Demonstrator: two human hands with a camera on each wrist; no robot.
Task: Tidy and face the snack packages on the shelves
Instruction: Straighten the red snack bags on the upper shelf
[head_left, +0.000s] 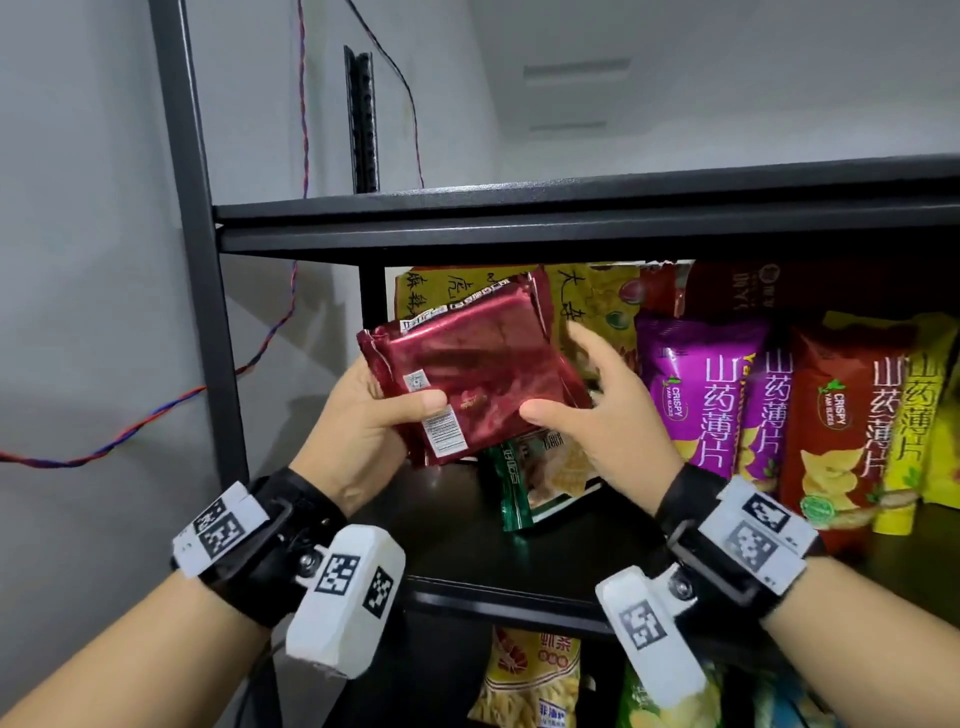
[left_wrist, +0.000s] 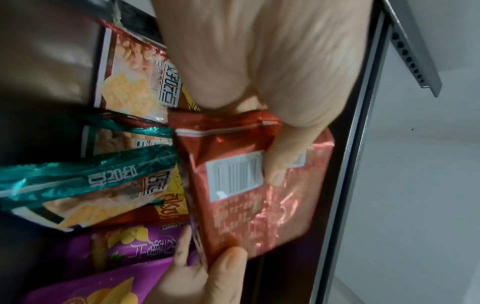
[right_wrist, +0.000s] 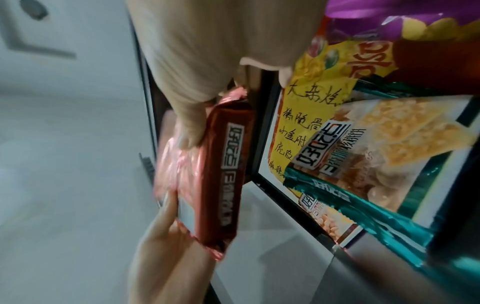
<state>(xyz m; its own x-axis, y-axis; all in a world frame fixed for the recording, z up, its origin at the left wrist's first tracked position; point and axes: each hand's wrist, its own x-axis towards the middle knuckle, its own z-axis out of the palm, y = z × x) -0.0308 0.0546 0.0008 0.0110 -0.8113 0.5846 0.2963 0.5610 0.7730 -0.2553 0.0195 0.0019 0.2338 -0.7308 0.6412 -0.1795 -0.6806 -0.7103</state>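
Both hands on one dark red packet, held tilted in front of the middle shelf, its back with the barcode label toward the camera. Left hand grips its 8 o'clock corner, thumb on top. Right hand pinches the 4 o'clock edge, thumb in front, fingers behind. Green packet lies on the shelf at 6 o'clock of the red one. Purple bag stands at 3 o'clock.
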